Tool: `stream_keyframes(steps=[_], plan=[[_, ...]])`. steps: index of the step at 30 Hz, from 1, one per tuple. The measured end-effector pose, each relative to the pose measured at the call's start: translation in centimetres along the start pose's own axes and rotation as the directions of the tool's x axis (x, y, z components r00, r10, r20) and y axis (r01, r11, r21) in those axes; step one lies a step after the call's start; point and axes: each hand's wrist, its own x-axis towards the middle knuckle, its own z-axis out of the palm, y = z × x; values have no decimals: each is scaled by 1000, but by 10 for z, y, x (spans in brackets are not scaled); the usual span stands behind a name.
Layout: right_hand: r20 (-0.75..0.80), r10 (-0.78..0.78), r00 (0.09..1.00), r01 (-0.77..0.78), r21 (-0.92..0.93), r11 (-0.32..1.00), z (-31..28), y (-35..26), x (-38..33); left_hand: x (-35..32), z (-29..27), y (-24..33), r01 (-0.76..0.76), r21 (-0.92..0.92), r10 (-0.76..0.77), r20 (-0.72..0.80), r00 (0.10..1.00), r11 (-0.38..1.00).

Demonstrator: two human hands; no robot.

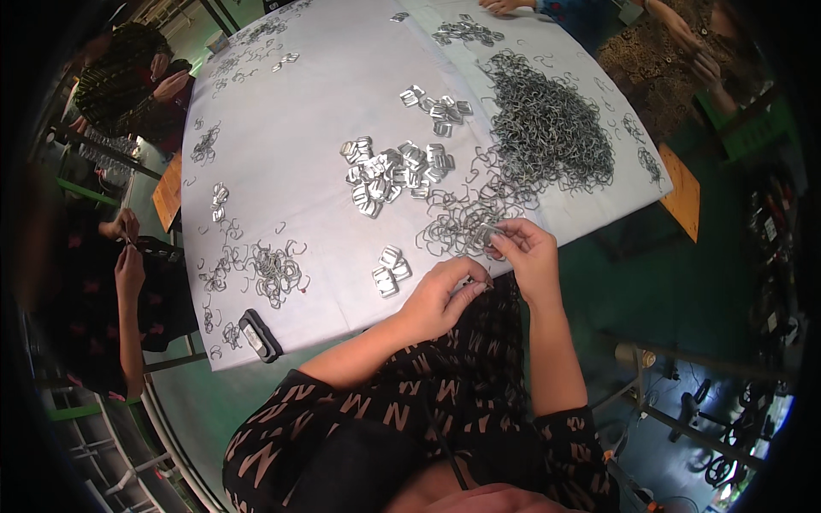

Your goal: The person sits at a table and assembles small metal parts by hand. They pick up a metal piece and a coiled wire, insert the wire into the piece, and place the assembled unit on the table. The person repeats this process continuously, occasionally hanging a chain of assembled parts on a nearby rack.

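Note:
My left hand (pixel 449 295) is closed in a pinch at the table's near edge, with a small dark metal bit showing at its fingertips; its kind is too small to tell. Just to the right, my right hand (pixel 528 254) pinches a small flat silvery metal piece (pixel 490 232) between thumb and fingers. Loose C-shaped wire hooks (pixel 453 224) lie spread right beside that hand. A few silver buckles (pixel 387 280) rest left of my left hand. Farther back is a larger pile of shiny buckles (pixel 398 171).
A big heap of wire hooks (pixel 552 124) covers the right side of the white-covered table (pixel 299 111). More hooks (pixel 278 272) and a black oblong object (pixel 259 335) lie at the left. Other people's hands (pixel 128 256) work around the table. Wooden boards (pixel 682 192) stick out at the sides.

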Motion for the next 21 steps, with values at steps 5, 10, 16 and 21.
stream_keyframes(steps=[5, 10, 16, 21], plan=[[-52, -95, 994, 89, -117, 989, -4, -14, -39, 3, 14, 0, -4, 86, 7, -27, 1000, 996], [-98, -277, 956, 236, -303, 923, 5, -27, -56, 0, 21, 0, 97, 161, -94, -27, 995, 982], [-146, -345, 927, 268, -385, 883, 5, -25, -65, 2, 16, -6, 60, 163, -60, -1, 998, 985], [-171, -411, 895, 291, -475, 830, 1, -28, -68, 38, -32, -40, -80, 611, 198, -128, 972, 787]])
